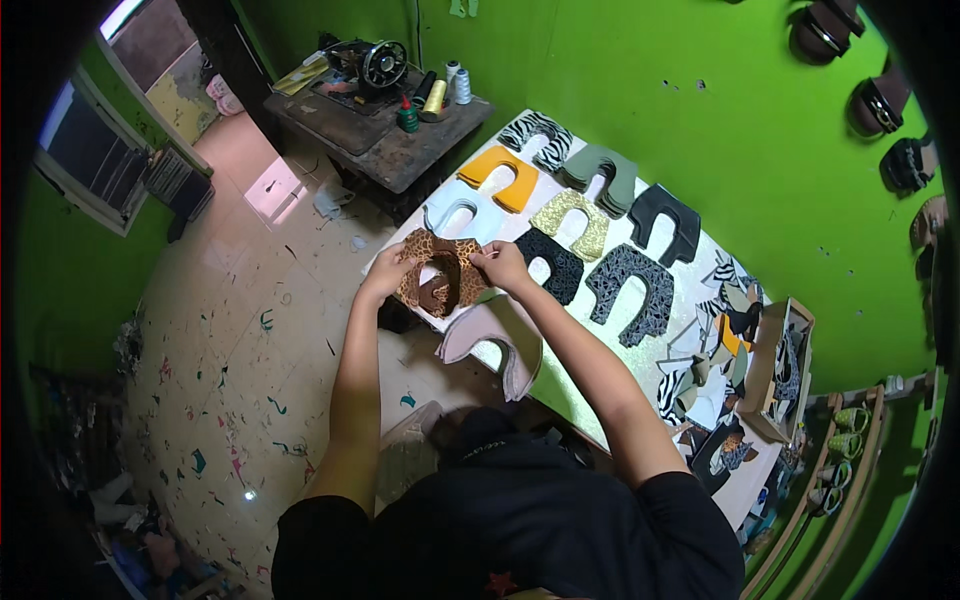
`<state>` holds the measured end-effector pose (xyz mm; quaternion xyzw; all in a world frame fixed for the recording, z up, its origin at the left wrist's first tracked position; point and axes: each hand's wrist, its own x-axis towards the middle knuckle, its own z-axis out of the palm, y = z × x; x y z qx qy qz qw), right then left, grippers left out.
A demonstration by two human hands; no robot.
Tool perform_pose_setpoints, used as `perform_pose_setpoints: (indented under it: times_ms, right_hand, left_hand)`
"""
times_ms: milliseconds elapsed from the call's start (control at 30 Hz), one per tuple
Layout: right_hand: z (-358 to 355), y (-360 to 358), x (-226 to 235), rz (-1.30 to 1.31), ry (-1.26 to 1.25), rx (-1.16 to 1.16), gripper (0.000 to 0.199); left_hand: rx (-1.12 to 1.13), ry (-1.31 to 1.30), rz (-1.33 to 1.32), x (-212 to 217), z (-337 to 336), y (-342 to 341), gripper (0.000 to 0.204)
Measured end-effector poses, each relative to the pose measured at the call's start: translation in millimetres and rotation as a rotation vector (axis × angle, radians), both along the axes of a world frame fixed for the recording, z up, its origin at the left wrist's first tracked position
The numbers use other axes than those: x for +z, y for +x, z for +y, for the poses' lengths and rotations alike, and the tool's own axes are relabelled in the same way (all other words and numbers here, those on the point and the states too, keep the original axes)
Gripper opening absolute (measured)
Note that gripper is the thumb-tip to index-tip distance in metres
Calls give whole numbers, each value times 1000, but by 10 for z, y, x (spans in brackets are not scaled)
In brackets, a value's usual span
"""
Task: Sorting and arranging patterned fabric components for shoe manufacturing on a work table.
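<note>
My left hand (390,270) and my right hand (504,266) grip opposite sides of leopard-print, U-shaped shoe upper pieces (470,284) over the table's left corner. Fingers of both hands are closed on the edges, and a brown inner side shows in the middle. Whether it is one piece or several, I cannot tell. Just below my right hand, a stack of dusty-pink U-shaped pieces (510,335) overhangs the table edge. Pale blue-white pieces (482,222) lie beyond my hands, with black textured ones (567,270) to the right.
Orange (515,190), zebra-print (552,150), grey-green (618,180), gold (575,225), plain black (682,222) and grey-black patterned stacks (640,275) cover the table. Scraps (705,370) and a box (765,385) sit right. A sewing machine (380,70) stands on another table; offcuts litter the floor (250,380).
</note>
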<state>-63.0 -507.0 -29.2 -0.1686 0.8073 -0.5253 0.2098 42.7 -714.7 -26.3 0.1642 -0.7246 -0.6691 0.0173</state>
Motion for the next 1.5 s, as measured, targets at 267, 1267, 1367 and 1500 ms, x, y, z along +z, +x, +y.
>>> perform_pose_setpoints:
  times_ms: [267,1267,1367,1500]
  right_hand:
    - [-602,49,-456,15,201,-133,24]
    - [-435,507,-221,-177,315,-121,50]
    - [-357,388,-415,15,362,-156,51]
    - [-327,417,-378,213,267,-60,53]
  left_hand:
    - [303,-422,-6,-562,-434,-212,25]
    - [64,-760,-114,-413,530,34,31]
    - [82,-876,-96,-133,717,-57,37]
    - [5,-1025,-34,-260,704,-86,52]
